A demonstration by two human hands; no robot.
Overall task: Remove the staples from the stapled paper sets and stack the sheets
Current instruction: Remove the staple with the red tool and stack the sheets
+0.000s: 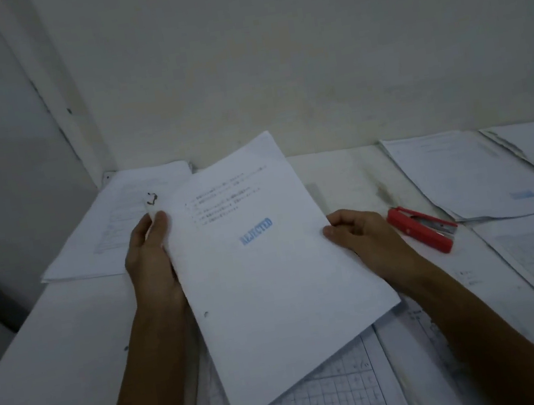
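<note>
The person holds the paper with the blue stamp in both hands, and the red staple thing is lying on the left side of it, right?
Not quite. The head view shows the red staple remover lying to the right of the stamped paper, beside the right hand. The rest is right: the left hand and right hand both hold it.

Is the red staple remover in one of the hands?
No, the red staple remover lies on the table beside the right hand.

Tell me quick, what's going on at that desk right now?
Left hand and right hand both gripping the REJECTED paper, lifted off the desk. Red staple remover lying idle beside right hand. Nothing in the way.
</note>
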